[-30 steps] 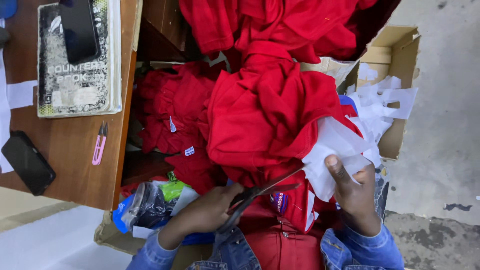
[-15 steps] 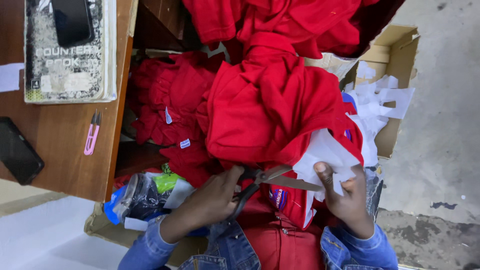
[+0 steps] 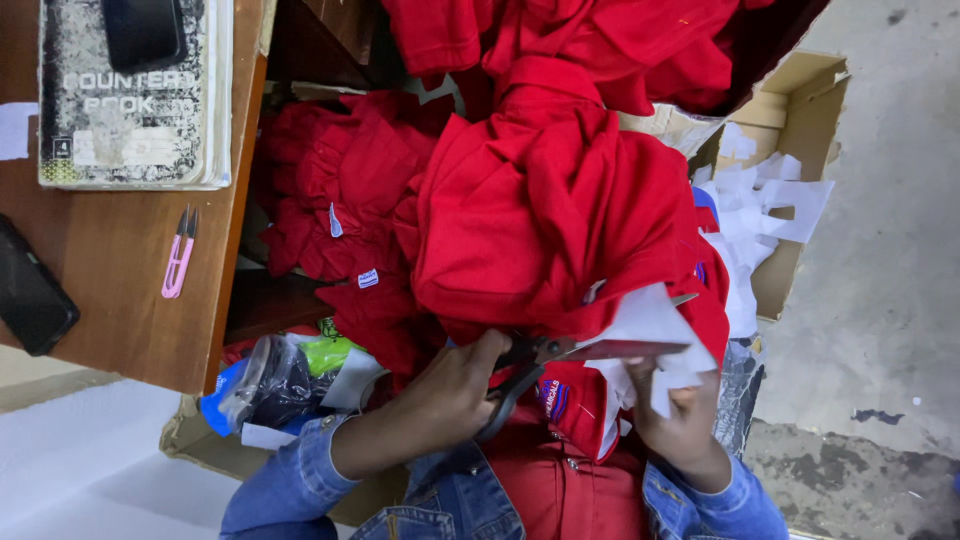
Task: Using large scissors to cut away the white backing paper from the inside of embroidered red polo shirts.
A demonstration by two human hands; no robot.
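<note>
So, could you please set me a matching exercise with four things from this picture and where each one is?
Things:
1. scissors
2. pink thread snips
3. white paper scraps
4. notebook

Places:
A. in the cardboard box
B. at the table's far edge, under a dark phone
C. in the left hand, cutting white backing held by the right hand
D. lying alone on bare wood

Pairs: 1-C, 2-D, 3-A, 4-B

The left hand (image 3: 455, 390) comes in from the lower left on a denim-sleeved forearm, fingers curled shut through black handles. The right hand (image 3: 680, 425) rises from the lower right, wrist bent, fingers and thumb pinched closed, knuckles toward the camera.
</note>
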